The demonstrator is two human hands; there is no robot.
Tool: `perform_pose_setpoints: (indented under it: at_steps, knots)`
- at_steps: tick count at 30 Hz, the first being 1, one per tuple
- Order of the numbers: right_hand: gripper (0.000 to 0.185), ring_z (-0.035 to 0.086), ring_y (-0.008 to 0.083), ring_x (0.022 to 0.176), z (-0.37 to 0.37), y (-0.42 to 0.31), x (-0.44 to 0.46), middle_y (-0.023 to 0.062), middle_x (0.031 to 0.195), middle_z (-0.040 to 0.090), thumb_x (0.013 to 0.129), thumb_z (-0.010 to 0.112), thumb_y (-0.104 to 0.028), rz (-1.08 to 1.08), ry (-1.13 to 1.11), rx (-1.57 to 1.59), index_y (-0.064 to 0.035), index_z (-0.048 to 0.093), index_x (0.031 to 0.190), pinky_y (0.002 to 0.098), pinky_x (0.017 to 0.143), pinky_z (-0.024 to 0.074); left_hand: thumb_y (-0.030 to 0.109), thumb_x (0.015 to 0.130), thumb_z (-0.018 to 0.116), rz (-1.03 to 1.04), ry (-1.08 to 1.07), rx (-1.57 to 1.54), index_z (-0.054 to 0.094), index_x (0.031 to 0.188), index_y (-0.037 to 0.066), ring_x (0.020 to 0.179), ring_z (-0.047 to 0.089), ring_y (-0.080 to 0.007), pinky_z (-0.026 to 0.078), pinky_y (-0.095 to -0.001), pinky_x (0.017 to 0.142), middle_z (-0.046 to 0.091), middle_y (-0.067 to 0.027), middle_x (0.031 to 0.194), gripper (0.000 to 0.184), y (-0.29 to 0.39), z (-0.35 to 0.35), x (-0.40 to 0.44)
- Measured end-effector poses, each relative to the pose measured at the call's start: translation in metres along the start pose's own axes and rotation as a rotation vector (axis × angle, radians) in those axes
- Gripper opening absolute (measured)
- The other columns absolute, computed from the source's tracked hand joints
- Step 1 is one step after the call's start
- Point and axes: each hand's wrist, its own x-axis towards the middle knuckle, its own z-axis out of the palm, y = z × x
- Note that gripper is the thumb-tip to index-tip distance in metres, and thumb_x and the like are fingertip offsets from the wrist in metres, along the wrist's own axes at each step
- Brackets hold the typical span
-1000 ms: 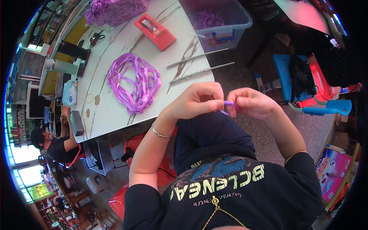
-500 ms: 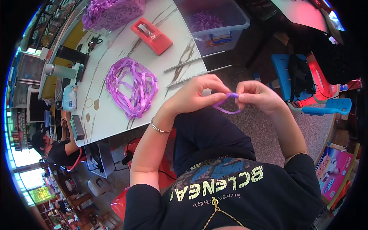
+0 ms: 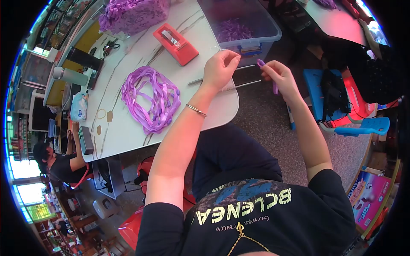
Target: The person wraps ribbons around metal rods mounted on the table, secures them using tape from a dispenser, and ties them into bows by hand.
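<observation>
My right hand (image 3: 279,80) is closed on a short purple ribbon (image 3: 275,88), pinching it over the floor beyond the table corner. A small loop of the ribbon stands above the fingertips and a tail hangs below. My left hand (image 3: 221,69) is over the table's right edge, its thumb and fingers pressed together. Whatever it may pinch is too small to make out. Beneath this hand, two thin metal rods (image 3: 248,84) stick out past the edge. Left of it lies a looped bundle of purple ribbon (image 3: 151,100), and above it stands a red tape dispenser (image 3: 176,45).
A pile of purple material (image 3: 134,16) sits at the table's far end. Beside the table is a clear plastic bin (image 3: 268,35) with purple pieces inside. A blue chair (image 3: 314,81) stands to the right. At the left, a person in black (image 3: 64,166) sits by the table.
My hands have come apart and moved forward. The left has let go of the ribbon and moved over the table edge; the ribbon stays in my right hand.
</observation>
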Motion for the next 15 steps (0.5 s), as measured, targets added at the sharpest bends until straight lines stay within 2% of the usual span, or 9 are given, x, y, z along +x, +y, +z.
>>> perform_pose_setpoints:
  at_steps: [3, 5, 9, 15]
  knots:
    - [0.016, 0.054, 0.0065, 0.071, 0.011, 0.011, 0.004, 0.0015, 0.076, 0.06, 0.087, 0.058, -0.018, -0.04, -0.056, -0.03, -0.0025, 0.06, 0.089, 0.0199, 0.064, 0.0421, 0.013, 0.085, 0.058, -0.007, 0.023, 0.009, 0.062, 0.092, 0.0, 0.069, 0.051, -0.004, 0.042, -0.0194, 0.064, 0.059, 0.001, 0.074, 0.015, -0.003, 0.002, 0.0]
    - [0.017, 0.054, 0.006, 0.07, 0.015, 0.021, 0.005, 0.0007, 0.076, 0.06, 0.086, 0.059, -0.019, 0.006, -0.118, -0.006, -0.0025, 0.06, 0.088, 0.0201, 0.063, 0.041, 0.024, 0.081, 0.061, -0.042, 0.014, -0.028, 0.065, 0.088, 0.005, 0.074, 0.061, -0.0179, 0.047, -0.0293, 0.068, 0.064, -0.0086, 0.083, 0.02, -0.008, 0.001, 0.002]
    - [0.017, 0.051, 0.006, 0.069, 0.023, 0.032, 0.003, -0.0006, 0.075, 0.058, 0.085, 0.06, -0.019, -0.032, -0.134, 0.036, -0.0023, 0.06, 0.087, 0.0198, 0.064, 0.0404, 0.023, 0.08, 0.062, -0.035, 0.008, -0.034, 0.066, 0.086, 0.005, 0.075, 0.062, -0.0191, 0.048, -0.0305, 0.069, 0.063, -0.0092, 0.084, 0.019, -0.012, 0.002, 0.004]
    - [0.017, 0.051, 0.0064, 0.069, 0.032, 0.033, -0.001, -0.001, 0.075, 0.058, 0.085, 0.06, -0.018, -0.006, -0.141, 0.102, -0.0014, 0.061, 0.088, 0.0202, 0.065, 0.0409, 0.027, 0.075, 0.065, -0.05, -0.018, 0.157, 0.068, 0.08, 0.005, 0.074, 0.062, -0.0227, 0.048, -0.0329, 0.069, 0.063, -0.0113, 0.082, 0.022, 0.002, -0.001, 0.003]
